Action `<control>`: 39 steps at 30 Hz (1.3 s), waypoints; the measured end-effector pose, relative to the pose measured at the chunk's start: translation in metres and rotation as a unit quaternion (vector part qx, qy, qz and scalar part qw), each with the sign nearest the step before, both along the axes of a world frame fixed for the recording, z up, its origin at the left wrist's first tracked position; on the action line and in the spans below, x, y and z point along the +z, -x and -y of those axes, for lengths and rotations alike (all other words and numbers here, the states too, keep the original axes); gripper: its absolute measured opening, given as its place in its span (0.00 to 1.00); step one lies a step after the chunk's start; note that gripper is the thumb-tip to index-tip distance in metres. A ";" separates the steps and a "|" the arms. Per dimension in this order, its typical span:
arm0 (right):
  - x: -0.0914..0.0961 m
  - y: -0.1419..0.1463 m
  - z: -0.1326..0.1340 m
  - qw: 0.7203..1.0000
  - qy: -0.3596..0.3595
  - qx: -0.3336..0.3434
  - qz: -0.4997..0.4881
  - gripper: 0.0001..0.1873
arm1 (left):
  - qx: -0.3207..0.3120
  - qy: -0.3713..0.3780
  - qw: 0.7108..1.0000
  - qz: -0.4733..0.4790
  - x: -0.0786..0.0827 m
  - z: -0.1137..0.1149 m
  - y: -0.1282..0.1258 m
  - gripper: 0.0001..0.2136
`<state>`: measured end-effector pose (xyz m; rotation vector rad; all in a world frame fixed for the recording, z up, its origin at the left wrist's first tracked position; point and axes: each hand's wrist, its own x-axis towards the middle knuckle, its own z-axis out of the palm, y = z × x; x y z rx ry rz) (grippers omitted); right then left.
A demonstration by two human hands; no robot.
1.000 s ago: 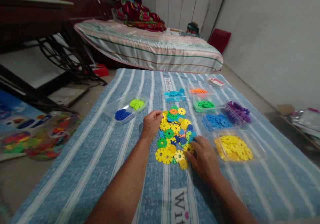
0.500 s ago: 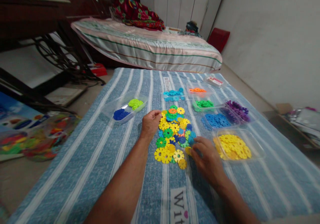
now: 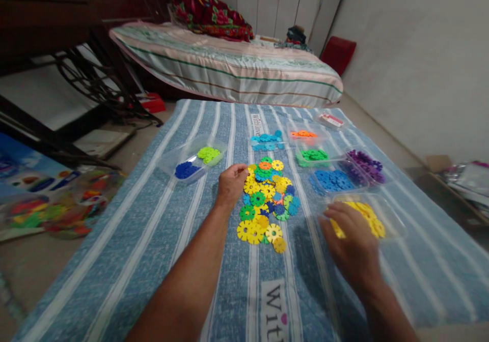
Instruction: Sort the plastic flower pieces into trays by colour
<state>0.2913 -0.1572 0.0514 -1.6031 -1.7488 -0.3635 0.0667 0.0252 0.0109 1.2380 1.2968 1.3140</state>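
2 bare hands, 1 mixed heap of flat, round, notched plastic discs (image 3: 257, 198) mid-table on striped cloth (image 3: 153, 250); overlap too heavy to count. 8 single-colour heaps (image 3: 333, 180) in smooth clear trays. Left hand (image 3: 231, 185) at mixed heap's far-left edge, thumb and fingertips together; right hand (image 3: 353, 248) over yellow heap (image 3: 370, 219), fingers curled. Can't tell if either grips a disc.

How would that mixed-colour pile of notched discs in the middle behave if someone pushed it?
The pile of notched discs would probably spread out rather than shift as one, since its pieces appear to overlap loosely. Each piece looks thin, so likely light for its size. Lying flat, they seem more apt to slide than roll.
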 end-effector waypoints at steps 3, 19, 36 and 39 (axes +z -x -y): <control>-0.014 0.035 0.004 0.993 0.069 0.093 -0.008 0.06 | 0.000 -0.001 1.000 -0.003 0.000 0.000 0.000 0.09; -0.028 0.062 -0.007 0.969 0.215 0.100 0.061 0.21 | 0.001 -0.011 1.000 -0.010 -0.005 -0.002 0.000 0.08; -0.028 0.044 0.000 0.984 0.113 0.122 -0.064 0.07 | -0.002 -0.015 1.000 -0.013 -0.006 -0.004 0.001 0.09; -0.011 0.019 0.003 0.991 0.073 0.097 -0.048 0.07 | -0.002 -0.016 1.000 -0.014 -0.006 -0.004 0.001 0.09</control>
